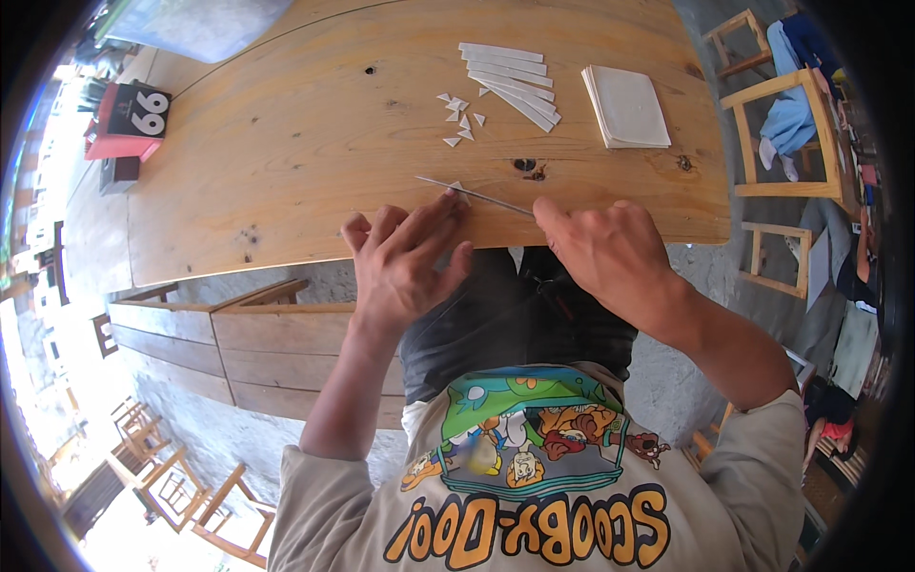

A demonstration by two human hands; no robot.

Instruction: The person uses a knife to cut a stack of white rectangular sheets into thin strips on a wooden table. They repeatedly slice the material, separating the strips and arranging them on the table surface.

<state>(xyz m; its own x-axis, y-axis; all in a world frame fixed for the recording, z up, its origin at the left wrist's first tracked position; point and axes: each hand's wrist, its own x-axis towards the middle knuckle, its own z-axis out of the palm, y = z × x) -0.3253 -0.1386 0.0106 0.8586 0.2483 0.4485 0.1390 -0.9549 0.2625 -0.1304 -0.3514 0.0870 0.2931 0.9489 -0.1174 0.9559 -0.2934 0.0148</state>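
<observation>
My right hand is closed around the handle of a thin-bladed knife, its long blade pointing left just above the table edge. The handle is hidden in my fist. A small white strip piece lies under the blade, held down by the fingertips of my left hand; its other fingers are bent and apart. Beyond the blade lie several small white triangles. Fanned out behind them are several long white strips. A stack of white rectangular sheets sits to their right.
The wooden table has dark knots. A black and red box stands at its far left, near a translucent plastic container. A wooden bench runs below the table's near edge. Wooden chairs and seated people are at the right.
</observation>
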